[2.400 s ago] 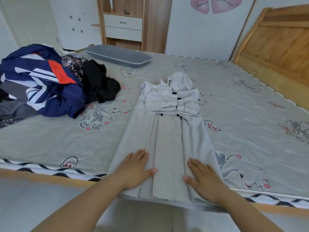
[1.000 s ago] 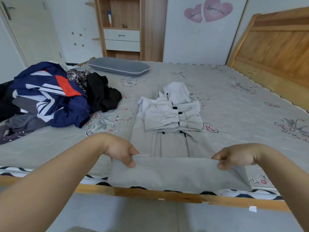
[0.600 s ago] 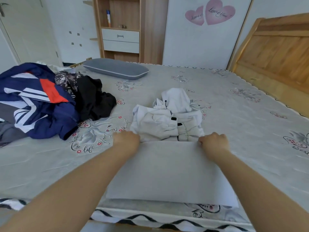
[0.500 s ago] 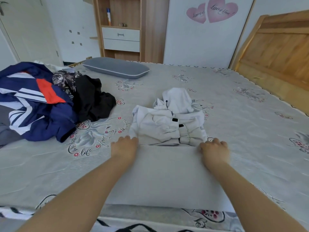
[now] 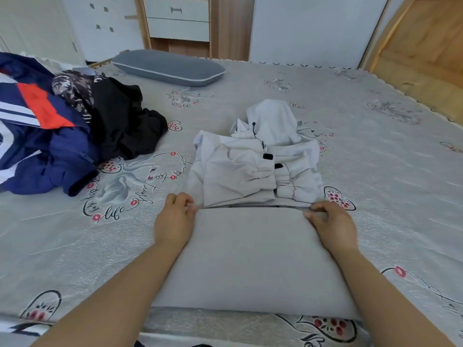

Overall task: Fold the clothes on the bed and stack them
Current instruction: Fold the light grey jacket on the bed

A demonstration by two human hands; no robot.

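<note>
A light grey hooded coat (image 5: pixel 250 259) lies on the bed (image 5: pixel 375 184) in front of me. Its lower half is folded up over itself, and the folded edge ends just below the crossed sleeves and the hood. My left hand (image 5: pixel 174 220) pinches the left corner of that folded edge. My right hand (image 5: pixel 332 224) pinches the right corner. Both hands rest low on the cloth. At the left of the bed lies an unfolded pile: a navy, white and orange jacket (image 5: pixel 37 136), a black garment (image 5: pixel 122 123) and a patterned one (image 5: pixel 72 88).
A grey pillow (image 5: pixel 167 67) lies at the far side of the bed. A wooden headboard (image 5: pixel 421 46) rises at the right. Beyond the bed stand a wooden cabinet with white drawers (image 5: pixel 178 21) and a white wardrobe door (image 5: pixel 310 28).
My hands went from pressing the coat's hem flat to lifting it and carrying it forward over the coat. The hem now lies just below the sleeves, hands still at its corners.
</note>
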